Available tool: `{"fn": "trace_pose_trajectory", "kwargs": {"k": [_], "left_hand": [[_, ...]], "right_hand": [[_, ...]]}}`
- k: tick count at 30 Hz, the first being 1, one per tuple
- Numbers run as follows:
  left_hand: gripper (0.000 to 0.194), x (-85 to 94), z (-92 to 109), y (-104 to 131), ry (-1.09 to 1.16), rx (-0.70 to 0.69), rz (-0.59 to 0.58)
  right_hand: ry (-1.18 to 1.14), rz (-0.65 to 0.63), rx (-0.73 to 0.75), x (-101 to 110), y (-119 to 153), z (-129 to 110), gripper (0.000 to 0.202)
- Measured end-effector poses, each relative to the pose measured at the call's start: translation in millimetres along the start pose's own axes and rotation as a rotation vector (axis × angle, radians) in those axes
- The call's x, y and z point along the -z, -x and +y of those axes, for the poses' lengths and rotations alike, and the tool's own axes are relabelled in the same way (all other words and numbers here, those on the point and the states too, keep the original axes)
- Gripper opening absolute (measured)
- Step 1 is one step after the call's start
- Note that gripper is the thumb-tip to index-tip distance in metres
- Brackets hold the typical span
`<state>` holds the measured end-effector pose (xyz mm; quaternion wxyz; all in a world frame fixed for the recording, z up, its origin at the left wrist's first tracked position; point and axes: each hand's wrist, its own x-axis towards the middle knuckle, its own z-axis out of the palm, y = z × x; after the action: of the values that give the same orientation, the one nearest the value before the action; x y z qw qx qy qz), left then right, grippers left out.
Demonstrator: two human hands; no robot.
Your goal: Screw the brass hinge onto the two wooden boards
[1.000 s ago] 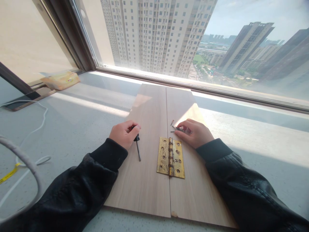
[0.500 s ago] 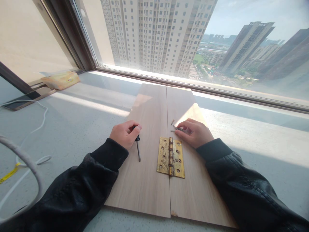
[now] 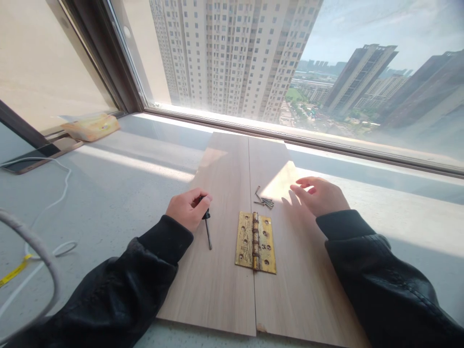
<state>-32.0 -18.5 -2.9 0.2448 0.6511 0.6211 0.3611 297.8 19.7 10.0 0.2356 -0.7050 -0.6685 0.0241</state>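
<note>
My left hand (image 3: pixel 186 209) is wrapped round the black handle of a screwdriver (image 3: pixel 208 229), whose metal shaft points down and towards me over the left wooden board (image 3: pixel 210 290). My right hand (image 3: pixel 319 195) hovers above the right wooden board (image 3: pixel 300 299), fingers bent and apart, with nothing visible in them. To its left, several screws (image 3: pixel 268 203) lie on the wood, most in a small pile and a couple loose beside it. A worn brass hinge (image 3: pixel 255 242) lies opened flat across the seam between the boards, its screw holes showing.
White cables (image 3: pixel 64 188) and a thick grey cord (image 3: pixel 49 256) with a yellow tag (image 3: pixel 14 273) run along the left. A phone (image 3: pixel 31 166) and a soft packet (image 3: pixel 92 126) sit near the window frame (image 3: pixel 123 63). The boards rest on a pale speckled sill (image 3: pixel 119 198).
My right hand has let go of the screws, leaving them in a pile on the board, and has moved right. My left hand still holds the screwdriver; the view has tilted slightly.
</note>
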Motion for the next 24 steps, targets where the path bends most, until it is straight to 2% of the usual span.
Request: {"fn": "trace_pose_trajectory", "kwargs": {"k": [3,6,9,12,15,24], "left_hand": [[0.032,0.2,-1,-1,0.008,0.008,-0.005],[0.032,0.3,-1,-1,0.023,0.011,-0.01],[0.031,0.4,-2,-2,0.037,0.013,-0.013],[0.032,0.2,-3,-2,0.052,0.019,-0.023],[0.033,0.2,-3,-3,0.061,0.024,-0.034],[0.032,2.3,-1,-3,0.052,0.025,-0.051]], "right_hand": [[0.072,-0.056,-0.119,15,2,29,0.048],[0.095,-0.139,-0.169,19,17,45,0.055],[0.086,-0.216,-0.148,15,32,47,0.059],[0.084,-0.26,-0.094,11,38,43,0.055],[0.103,-0.269,-0.043,9,38,41,0.048],[0.161,-0.257,0.029,4,41,51,0.049]]}}
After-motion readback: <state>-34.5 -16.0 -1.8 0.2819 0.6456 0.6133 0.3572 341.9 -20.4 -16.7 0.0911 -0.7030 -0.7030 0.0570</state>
